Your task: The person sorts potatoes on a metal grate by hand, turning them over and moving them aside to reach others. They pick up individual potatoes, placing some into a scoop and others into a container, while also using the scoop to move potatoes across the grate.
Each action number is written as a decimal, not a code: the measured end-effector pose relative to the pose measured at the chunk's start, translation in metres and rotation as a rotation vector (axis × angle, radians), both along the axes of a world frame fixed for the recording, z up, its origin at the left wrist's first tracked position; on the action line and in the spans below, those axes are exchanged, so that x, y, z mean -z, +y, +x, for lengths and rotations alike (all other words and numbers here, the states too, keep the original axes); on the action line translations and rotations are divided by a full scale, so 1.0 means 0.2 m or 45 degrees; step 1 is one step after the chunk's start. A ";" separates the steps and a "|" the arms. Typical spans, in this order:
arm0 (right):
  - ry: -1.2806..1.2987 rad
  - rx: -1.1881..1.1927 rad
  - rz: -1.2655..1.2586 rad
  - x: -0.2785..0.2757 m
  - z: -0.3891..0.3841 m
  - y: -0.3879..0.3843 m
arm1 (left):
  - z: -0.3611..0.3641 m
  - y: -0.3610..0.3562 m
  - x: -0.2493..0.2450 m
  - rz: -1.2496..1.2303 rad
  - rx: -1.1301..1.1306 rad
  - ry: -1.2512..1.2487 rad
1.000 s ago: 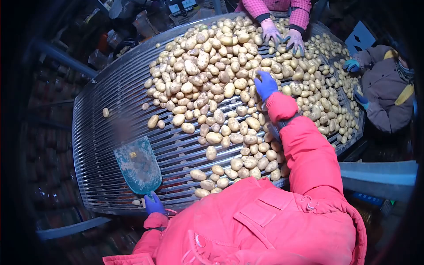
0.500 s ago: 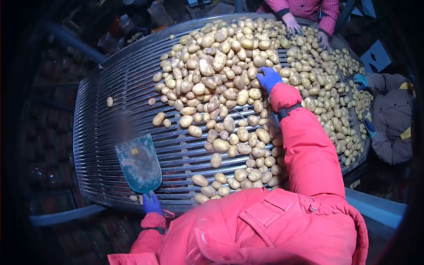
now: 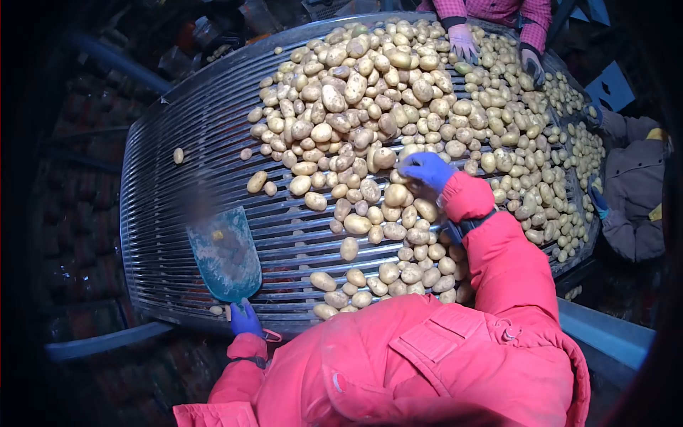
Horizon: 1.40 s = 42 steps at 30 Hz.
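Note:
My left hand [image 3: 245, 319], in a blue glove, is closed at the handle end of a teal scoop [image 3: 231, 274], at the near left edge of the slatted metal table. The scoop lies on the slats, its blade dusty with soil. My right hand [image 3: 428, 171], also in a blue glove, reaches over the potatoes [image 3: 356, 89], fingers stretched to the left and a little bent. It touches potatoes at the near side of the heap; some of its fingertips are blurred or hidden.
The slatted table [image 3: 171, 206] has a raised metal rim. Smaller potatoes [image 3: 548, 206] cover its right side. Across the table, a person in a checked pink sleeve [image 3: 535, 25] has both gloved hands on potatoes. Another person in a grey-brown jacket [image 3: 633, 192] stands at the right.
My right hand has moved toward me from the heap's middle, and potatoes beside it have shifted nearer. My left hand and the scoop stay about where they were. The others' hands have shifted slightly.

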State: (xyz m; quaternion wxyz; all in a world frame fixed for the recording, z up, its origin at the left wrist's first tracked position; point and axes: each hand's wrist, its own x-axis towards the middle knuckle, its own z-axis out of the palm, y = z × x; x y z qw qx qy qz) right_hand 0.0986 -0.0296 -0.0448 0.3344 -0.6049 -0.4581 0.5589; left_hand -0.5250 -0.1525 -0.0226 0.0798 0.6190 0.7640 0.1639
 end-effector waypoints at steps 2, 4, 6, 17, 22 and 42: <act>0.277 0.137 0.056 -0.09 -0.05 -0.13 | 0.01 0.01 -0.01 0.033 0.012 0.013; 0.568 0.262 0.000 -0.17 -0.02 -0.20 | 0.00 0.01 -0.01 0.045 0.047 0.040; 0.864 0.558 -0.160 -0.23 0.03 -0.23 | -0.01 0.01 0.00 0.082 0.080 0.090; -0.416 -0.037 0.496 -0.04 -0.26 0.03 | -0.03 0.00 0.01 -0.034 0.012 -0.035; -0.351 -0.154 0.269 -0.10 -0.20 0.11 | -0.04 0.00 0.01 0.017 0.043 0.073; -1.167 -0.264 0.179 -0.13 -0.18 -0.07 | -0.07 0.01 0.06 0.080 0.049 -0.005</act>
